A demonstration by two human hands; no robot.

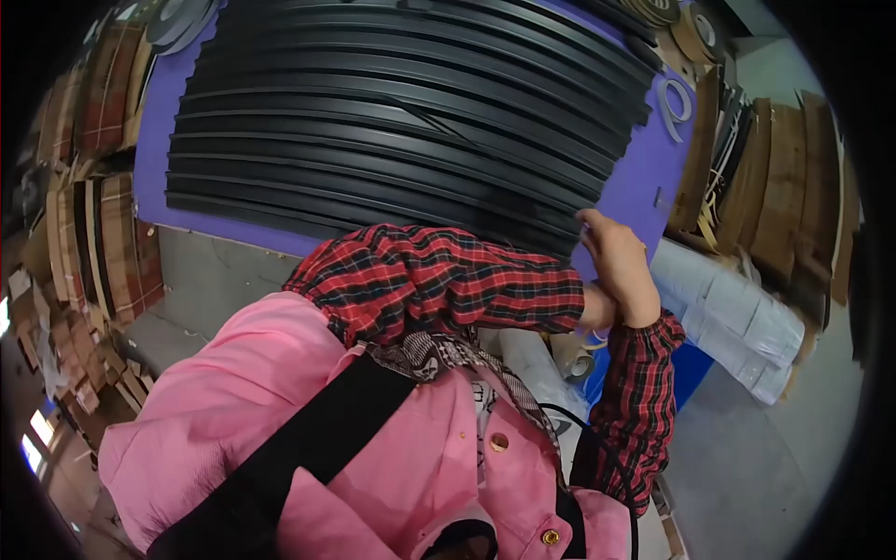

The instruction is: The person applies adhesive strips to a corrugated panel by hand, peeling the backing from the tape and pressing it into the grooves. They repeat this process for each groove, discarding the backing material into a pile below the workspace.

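Note:
Long black ribbed strips [401,121] lie side by side over a purple tabletop [639,177]. My right hand [621,264] is at their near right corner, its fingertips bent together beside the strip ends. What those fingers hold, if anything, is hidden. My left arm, in a red plaid sleeve, reaches across my body to the right. Only the wrist of my left hand [598,308] shows, crossing under my right wrist; its fingers are out of sight. A thin dark loose piece [429,119] rests on top of the strips.
Grey coiled tape [674,110] lies at the table's right side. Rolls wrapped in clear plastic [733,317] are at the right, below the table edge. Stacked cardboard [779,187] stands farther right, and plaid-patterned bundles [117,243] stand at the left.

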